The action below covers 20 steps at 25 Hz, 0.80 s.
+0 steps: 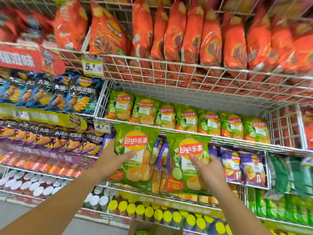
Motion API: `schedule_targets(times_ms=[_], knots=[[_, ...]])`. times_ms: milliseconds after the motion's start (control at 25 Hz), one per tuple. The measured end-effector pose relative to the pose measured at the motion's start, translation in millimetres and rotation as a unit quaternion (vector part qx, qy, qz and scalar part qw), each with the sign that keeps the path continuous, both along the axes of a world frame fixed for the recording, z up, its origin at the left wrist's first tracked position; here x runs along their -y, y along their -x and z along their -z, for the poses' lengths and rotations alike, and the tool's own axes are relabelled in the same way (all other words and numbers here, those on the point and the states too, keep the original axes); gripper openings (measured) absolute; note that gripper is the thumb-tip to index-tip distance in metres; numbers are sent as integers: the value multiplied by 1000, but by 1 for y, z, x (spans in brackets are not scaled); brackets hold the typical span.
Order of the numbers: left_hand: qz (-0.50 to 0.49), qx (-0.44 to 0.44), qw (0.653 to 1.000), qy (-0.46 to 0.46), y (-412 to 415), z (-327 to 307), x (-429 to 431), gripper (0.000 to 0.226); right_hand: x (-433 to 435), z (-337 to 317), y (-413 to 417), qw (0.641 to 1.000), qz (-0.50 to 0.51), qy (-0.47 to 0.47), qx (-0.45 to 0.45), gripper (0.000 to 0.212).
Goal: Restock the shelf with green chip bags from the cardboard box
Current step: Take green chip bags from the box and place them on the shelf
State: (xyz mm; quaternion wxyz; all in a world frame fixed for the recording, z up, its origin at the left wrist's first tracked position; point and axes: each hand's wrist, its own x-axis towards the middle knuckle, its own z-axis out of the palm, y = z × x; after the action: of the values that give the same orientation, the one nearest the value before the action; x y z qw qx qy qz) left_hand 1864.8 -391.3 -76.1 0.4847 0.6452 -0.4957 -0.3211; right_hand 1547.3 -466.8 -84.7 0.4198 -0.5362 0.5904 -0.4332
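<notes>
Left hand grip: The left hand (111, 160) holds the left green bag (137, 155) by its side. The thumb is on the front and the fingers are behind.
Right hand grip: The right hand (208, 168) holds the right green bag (184, 168) the same way, with the thumb pressed on the picture. A second bag may be tucked behind this one, but it is hard to tell.
Why held so: Each bag is upright with its front facing out, like the bags on the shelf. That way it can probably slide in without being turned.
Where the bags are: Both are up in the air, side by side, just below the front wire of the wire shelf (220, 136).
Shelf: A row of green bags (186, 118) stands inside it, set back. The new bags likely go in front.
Box: Only the top of the cardboard box (152, 227) shows, low down by the person.
Around: Red bags (191, 34) sit on the shelf above and purple bags (245, 167) on the one below. A price tag (101, 127) hangs at the shelf's corner.
</notes>
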Motion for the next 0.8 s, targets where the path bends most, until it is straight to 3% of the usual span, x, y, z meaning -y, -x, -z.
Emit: schedule_targets(times_ms=[120,240,320,600,800], knots=[[15,-1,1000,25,-7,-29,19,44,11,-28,-11,999,10,27,13,80],[22,8,999,36,-15,-49,35,74,22,-39,-21,998,22,52,8,104],[32,1,999,40,-18,-58,46,88,29,-46,-28,997,33,67,14,106],[54,-17,997,44,3,-84,86,56,60,-60,-30,996,65,64,24,107],[37,-12,998,47,36,-109,121,69,115,-66,-5,997,52,62,15,109]])
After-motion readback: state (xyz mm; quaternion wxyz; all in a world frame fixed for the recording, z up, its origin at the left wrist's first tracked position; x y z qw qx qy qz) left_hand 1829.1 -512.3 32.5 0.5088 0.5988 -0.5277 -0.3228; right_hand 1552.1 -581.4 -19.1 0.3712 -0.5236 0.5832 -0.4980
